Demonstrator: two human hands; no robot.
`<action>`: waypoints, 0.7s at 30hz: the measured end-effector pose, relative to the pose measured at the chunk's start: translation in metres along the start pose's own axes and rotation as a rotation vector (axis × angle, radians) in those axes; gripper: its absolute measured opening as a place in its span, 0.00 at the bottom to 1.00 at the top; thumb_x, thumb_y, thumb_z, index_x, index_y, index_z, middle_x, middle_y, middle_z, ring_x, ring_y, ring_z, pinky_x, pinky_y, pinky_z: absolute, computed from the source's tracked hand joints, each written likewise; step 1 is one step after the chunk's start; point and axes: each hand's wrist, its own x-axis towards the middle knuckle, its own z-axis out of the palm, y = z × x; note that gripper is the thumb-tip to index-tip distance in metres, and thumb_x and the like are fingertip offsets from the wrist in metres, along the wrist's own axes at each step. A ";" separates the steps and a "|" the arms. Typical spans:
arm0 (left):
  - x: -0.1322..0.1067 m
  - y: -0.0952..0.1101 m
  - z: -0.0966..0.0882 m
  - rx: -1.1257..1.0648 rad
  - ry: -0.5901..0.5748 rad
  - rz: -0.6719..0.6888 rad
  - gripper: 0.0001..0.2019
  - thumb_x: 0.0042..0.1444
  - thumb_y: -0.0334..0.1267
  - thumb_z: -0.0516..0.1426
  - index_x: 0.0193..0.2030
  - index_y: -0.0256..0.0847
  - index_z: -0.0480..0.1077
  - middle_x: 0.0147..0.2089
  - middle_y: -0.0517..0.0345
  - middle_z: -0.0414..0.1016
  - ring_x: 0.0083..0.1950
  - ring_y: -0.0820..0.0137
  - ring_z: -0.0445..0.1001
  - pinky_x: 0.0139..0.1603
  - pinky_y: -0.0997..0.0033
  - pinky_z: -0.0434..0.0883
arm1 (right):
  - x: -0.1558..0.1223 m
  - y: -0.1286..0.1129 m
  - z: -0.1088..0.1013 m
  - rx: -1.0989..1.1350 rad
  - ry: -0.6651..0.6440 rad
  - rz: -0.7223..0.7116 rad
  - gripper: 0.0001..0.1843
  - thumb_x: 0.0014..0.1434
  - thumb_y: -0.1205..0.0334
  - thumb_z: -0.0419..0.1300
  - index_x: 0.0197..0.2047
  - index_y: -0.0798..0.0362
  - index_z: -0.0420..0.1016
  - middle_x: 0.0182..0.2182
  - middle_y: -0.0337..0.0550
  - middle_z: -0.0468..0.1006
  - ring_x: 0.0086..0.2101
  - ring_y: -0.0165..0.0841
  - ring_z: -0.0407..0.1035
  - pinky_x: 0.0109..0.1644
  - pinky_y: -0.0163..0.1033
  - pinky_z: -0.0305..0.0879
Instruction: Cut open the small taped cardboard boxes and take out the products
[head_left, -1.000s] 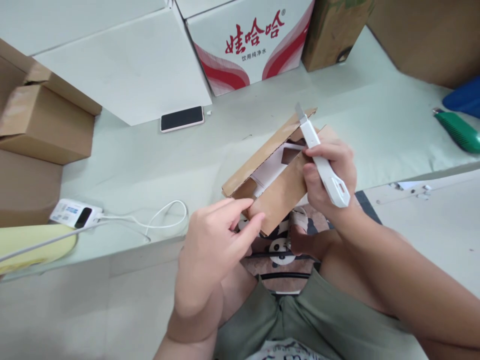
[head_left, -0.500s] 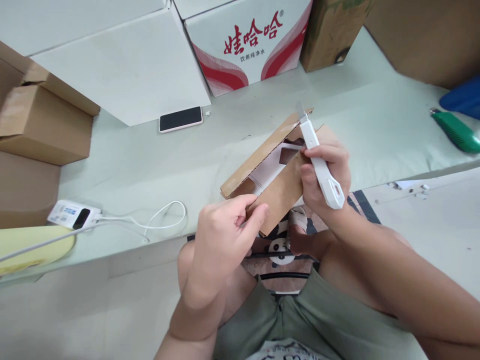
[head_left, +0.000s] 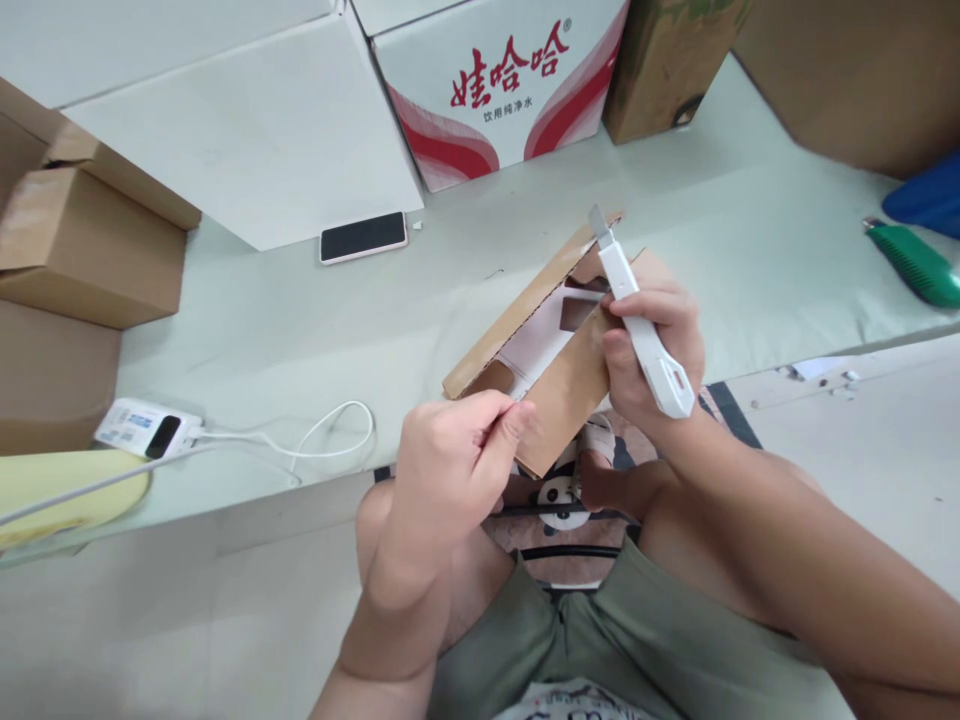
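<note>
A small brown cardboard box [head_left: 566, 400] is held tilted at the table's front edge, its top flaps apart and a white item [head_left: 536, 335] showing inside. My left hand [head_left: 457, 460] pinches the box's near-left flap between thumb and fingers. At the opposite end, my right hand [head_left: 656, 335] grips the box's edge and also holds a white utility knife [head_left: 637, 325]. The knife's blade is out and points up and away from me. What the white item is, I cannot tell.
A phone [head_left: 364, 238] lies by the white boxes at the back. A white device [head_left: 150, 428] with a cable is at left. Cardboard boxes [head_left: 97, 250] stand far left, a water carton [head_left: 502, 90] behind, and a green-handled tool [head_left: 915, 262] at right.
My left thumb and fingers have closed more tightly on the box flap, and the left hand has shifted slightly. The right hand with the knife is nearly still.
</note>
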 end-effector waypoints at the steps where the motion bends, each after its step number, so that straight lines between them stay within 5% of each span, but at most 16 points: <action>1: 0.001 0.000 0.000 -0.003 0.000 -0.003 0.22 0.68 0.40 0.57 0.21 0.40 0.65 0.17 0.67 0.56 0.20 0.78 0.52 0.21 0.72 0.53 | 0.001 0.000 0.000 -0.001 -0.003 -0.008 0.08 0.71 0.54 0.55 0.51 0.42 0.70 0.43 0.39 0.80 0.46 0.40 0.77 0.49 0.51 0.68; 7: -0.004 -0.006 -0.007 -0.100 0.037 -0.101 0.30 0.72 0.49 0.52 0.17 0.40 0.60 0.16 0.64 0.56 0.19 0.77 0.54 0.20 0.69 0.53 | 0.005 -0.001 -0.002 -0.079 -0.030 -0.032 0.08 0.72 0.52 0.53 0.50 0.44 0.68 0.42 0.42 0.80 0.46 0.39 0.78 0.49 0.51 0.70; 10: -0.006 -0.019 -0.012 -0.235 0.290 -0.085 0.30 0.71 0.56 0.51 0.20 0.42 0.66 0.16 0.62 0.58 0.19 0.75 0.56 0.21 0.68 0.53 | 0.004 -0.003 -0.003 -0.075 -0.052 -0.030 0.10 0.73 0.50 0.51 0.51 0.42 0.67 0.42 0.41 0.79 0.46 0.40 0.78 0.49 0.52 0.71; 13: 0.000 -0.040 -0.014 -0.267 0.534 0.111 0.22 0.66 0.58 0.57 0.28 0.44 0.73 0.20 0.62 0.61 0.22 0.74 0.57 0.24 0.68 0.58 | 0.002 -0.004 -0.007 -0.029 -0.073 0.029 0.12 0.73 0.45 0.49 0.54 0.39 0.65 0.43 0.42 0.78 0.47 0.41 0.78 0.50 0.54 0.73; 16: 0.010 -0.060 -0.013 -0.219 0.366 0.245 0.22 0.58 0.62 0.62 0.48 0.49 0.76 0.43 0.52 0.75 0.44 0.64 0.75 0.42 0.62 0.75 | 0.003 0.008 -0.021 -0.019 0.027 0.034 0.14 0.73 0.43 0.49 0.55 0.38 0.63 0.44 0.44 0.75 0.46 0.42 0.76 0.51 0.54 0.72; 18: 0.015 -0.070 -0.012 -0.173 0.123 0.210 0.30 0.56 0.63 0.63 0.59 0.49 0.72 0.60 0.44 0.73 0.62 0.56 0.73 0.58 0.54 0.76 | 0.005 0.027 -0.036 -0.103 0.120 -0.006 0.13 0.72 0.47 0.52 0.55 0.41 0.65 0.43 0.45 0.73 0.45 0.42 0.75 0.51 0.53 0.70; 21: 0.018 -0.077 -0.011 -0.136 -0.053 0.071 0.28 0.59 0.59 0.63 0.61 0.47 0.71 0.66 0.43 0.71 0.68 0.55 0.72 0.65 0.54 0.74 | 0.003 0.063 -0.056 -0.381 0.082 -0.053 0.08 0.68 0.55 0.56 0.50 0.44 0.69 0.39 0.46 0.73 0.41 0.43 0.71 0.48 0.53 0.64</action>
